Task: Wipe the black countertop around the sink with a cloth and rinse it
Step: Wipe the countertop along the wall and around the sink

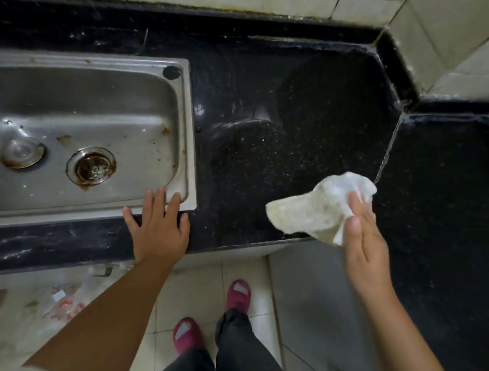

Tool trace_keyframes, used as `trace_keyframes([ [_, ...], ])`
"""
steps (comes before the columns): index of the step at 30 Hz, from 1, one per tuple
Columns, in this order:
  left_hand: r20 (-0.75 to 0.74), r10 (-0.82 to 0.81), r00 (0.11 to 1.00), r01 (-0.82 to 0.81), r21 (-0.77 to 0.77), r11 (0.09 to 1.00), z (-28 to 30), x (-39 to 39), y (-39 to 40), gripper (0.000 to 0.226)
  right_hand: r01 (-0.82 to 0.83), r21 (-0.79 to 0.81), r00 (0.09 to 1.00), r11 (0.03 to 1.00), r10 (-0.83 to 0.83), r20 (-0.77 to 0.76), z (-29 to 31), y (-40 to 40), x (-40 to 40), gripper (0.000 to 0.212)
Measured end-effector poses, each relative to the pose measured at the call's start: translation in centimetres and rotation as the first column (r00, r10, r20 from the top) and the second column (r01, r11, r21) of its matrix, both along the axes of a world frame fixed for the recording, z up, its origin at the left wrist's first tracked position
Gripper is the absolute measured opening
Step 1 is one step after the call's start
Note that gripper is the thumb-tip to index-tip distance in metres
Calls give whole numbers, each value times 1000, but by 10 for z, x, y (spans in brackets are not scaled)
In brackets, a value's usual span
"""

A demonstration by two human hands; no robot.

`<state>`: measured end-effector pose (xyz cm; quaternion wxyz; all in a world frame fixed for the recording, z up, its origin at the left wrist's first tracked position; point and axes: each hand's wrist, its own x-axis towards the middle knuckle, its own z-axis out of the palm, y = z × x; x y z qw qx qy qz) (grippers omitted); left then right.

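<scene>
**Wiping under way, the rinse not yet begun**

The person stood at the black countertop [286, 135] and the work seemed to be in its middle part. The right hand [363, 234] held the white cloth [315, 212] at about 4 o'clock from the centre of the view, near the front edge of the counter and close to the pale seam where the counter turns the corner. The fingers lay almost straight and close together over one side of the crumpled cloth, while the thumb appeared to be on its other side; how firmly it pinched I could not tell. A loose flap of the cloth hung out toward 9 o'clock, and whether it touched the stone at that moment was not clear.

The left hand [157, 222] rested at 6 o'clock, its fingers spread and flat, with the fingertips on the front right corner of the steel sink [97, 98] and the palm on the counter strip in front of it. It held nothing.

On the stone between the sink and the corner, wet arcs and streaks shone at about 12 o'clock from the cloth (they looked like the marks of a damp wipe), so I judged this section as at least partly done. The strip behind the sink at 11 o'clock and the strip in front of it at 8 o'clock showed pale smears, and probably remained to be wiped. No water ran in the basin, so rinsing the cloth appeared to be left as well.
</scene>
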<state>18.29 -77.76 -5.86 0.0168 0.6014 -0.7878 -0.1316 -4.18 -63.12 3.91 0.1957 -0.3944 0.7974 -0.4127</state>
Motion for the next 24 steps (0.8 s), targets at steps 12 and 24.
trace_keyframes([
  [12, 22, 16, 1000, -16, -26, 1000, -5, 1, -1, 64, 256, -83, 940, 963, -229, 252, 9, -29, -33, 40],
  [24, 62, -14, 998, 14, -7, 1000, -5, 0, -4, 71, -237, 667, 865, 707, 466, -186, -69, -64, -2, 93],
])
